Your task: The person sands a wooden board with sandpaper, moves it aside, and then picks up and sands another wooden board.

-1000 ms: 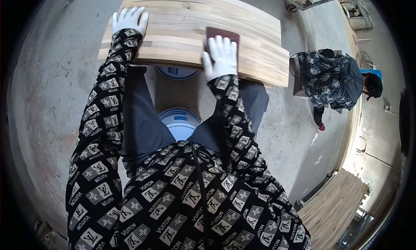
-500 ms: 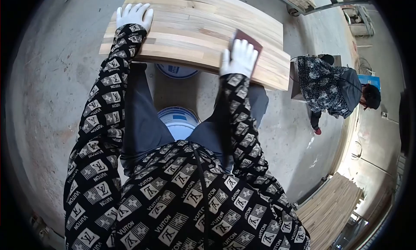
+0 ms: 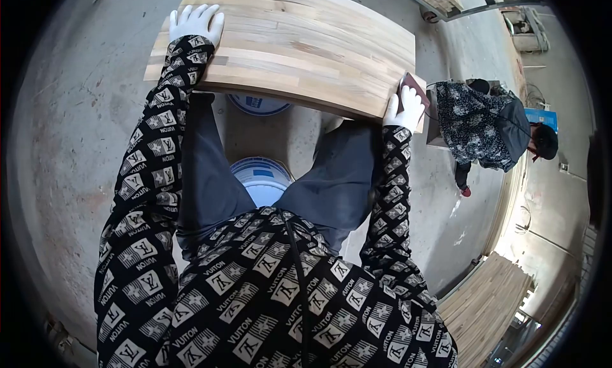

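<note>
On the left we see the bare concrete floor (image 3: pixel 70 126). Next comes the left hand (image 3: pixel 194 22), in a white glove. It lies flat, with the fingers spread and released, on the left end of the glued wooden panel (image 3: pixel 299 43), close to its near edge. The panel is made from many pale strips and it lies across in front of the person, above a white bucket with a blue label (image 3: pixel 258 104); we cannot tell if it rests on this bucket. A second white bucket (image 3: pixel 263 177) stands nearer, between the person's legs. Going right, we find the right hand (image 3: pixel 405 112), also gloved, at the right near corner of the panel. Its fingers are closed around a brown sanding block (image 3: pixel 414 85), which touches the panel at this corner. Just beyond, another person (image 3: pixel 488 122) in a patterned top bends over, apart from the panel. In the lower right lies a stack of wooden boards (image 3: pixel 491 298).
</note>
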### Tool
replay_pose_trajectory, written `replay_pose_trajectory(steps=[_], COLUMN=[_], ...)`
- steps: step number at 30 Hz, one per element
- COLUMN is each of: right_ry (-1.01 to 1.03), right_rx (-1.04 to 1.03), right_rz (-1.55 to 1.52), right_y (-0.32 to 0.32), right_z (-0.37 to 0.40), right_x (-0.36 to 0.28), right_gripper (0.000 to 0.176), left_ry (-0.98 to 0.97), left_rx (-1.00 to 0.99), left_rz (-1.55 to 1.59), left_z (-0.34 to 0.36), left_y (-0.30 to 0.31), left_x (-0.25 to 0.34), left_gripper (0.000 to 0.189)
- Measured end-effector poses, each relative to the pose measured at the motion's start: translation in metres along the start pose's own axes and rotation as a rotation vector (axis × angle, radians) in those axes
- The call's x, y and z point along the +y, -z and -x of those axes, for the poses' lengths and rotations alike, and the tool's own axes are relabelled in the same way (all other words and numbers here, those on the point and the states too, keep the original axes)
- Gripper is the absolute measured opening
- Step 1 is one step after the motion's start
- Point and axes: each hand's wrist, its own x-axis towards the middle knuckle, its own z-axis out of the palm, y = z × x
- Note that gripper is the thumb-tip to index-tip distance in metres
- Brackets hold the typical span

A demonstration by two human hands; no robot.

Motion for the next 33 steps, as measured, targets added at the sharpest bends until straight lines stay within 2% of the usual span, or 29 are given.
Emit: replay_pose_trajectory(steps=[2,3,5,9,11,15,17,18,19,20,22,24,26,28,30,31,33], right_ry=[-0.097,-0.172,-0.161,-0.001,0.077,0.123,0.064,0.042,0.074,0.008,-0.031,-0.108,-0.184,-0.131,-0.05,-0.048,0.054], right_rx=[-0.091,-0.14,-0.171,-0.144,-0.172,-0.164,-0.077,-0.12,0.011,-0.041,-0.009,-0.063,-0.144,-0.171,-0.074,-0.189,-0.166], right_rz=[0.101,0.106,0.033,-0.249,-0.37,-0.481,-0.334,-0.258,-0.164,-0.194,0.003,0.11,0.151,-0.012,-0.148,-0.25,-0.355], right_y=[-0.006,-0.002,0.001,0.002,0.009,0.008,-0.003,0.012,-0.001,0.003,-0.009,-0.012,-0.004,0.008,0.003,0.008,0.015], right_z=[0.002,-0.005,-0.017,-0.022,-0.023,-0.021,-0.013,-0.02,-0.012,-0.011,0.003,0.004,-0.007,-0.022,-0.016,-0.019,-0.019], right_x=[0.003,-0.013,-0.059,-0.17,-0.198,-0.163,-0.116,-0.093,-0.062,-0.037,0.01,0.018,-0.017,-0.074,-0.135,-0.161,-0.197], right_gripper=[0.042,0.044,0.048,0.056,0.056,0.054,0.051,0.046,0.042,0.04,0.039,0.039,0.04,0.045,0.051,0.055,0.055], left_ry=[-0.002,-0.012,-0.013,-0.004,0.016,0.016,0.012,0.002,0.01,0.004,-0.005,0.003,0.007,0.006,0.003,0.008,0.016], left_rx=[0.017,0.039,0.048,0.008,-0.026,-0.021,-0.002,0.017,0.014,0.031,0.053,0.047,0.046,0.04,0.029,0.016,-0.015], left_rz=[0.011,0.017,0.015,-0.009,0.019,0.032,0.026,0.021,0.023,0.023,0.026,0.02,0.01,-0.002,-0.004,-0.004,0.003], left_z=[0.001,0.001,0.001,0.0,0.0,0.0,0.0,0.001,0.001,0.001,0.001,0.001,0.001,0.0,0.0,-0.001,-0.001], left_y=[-0.004,-0.006,-0.003,0.001,0.002,0.0,-0.002,-0.003,-0.002,-0.002,-0.001,-0.003,-0.003,-0.003,-0.003,-0.003,0.002], left_x=[-0.002,-0.002,-0.001,0.0,0.001,0.0,-0.001,-0.001,0.0,0.0,0.0,-0.001,0.0,-0.001,-0.001,-0.001,0.001], left_gripper=[0.041,0.04,0.04,0.041,0.042,0.042,0.041,0.04,0.04,0.04,0.039,0.039,0.039,0.04,0.04,0.04,0.041])
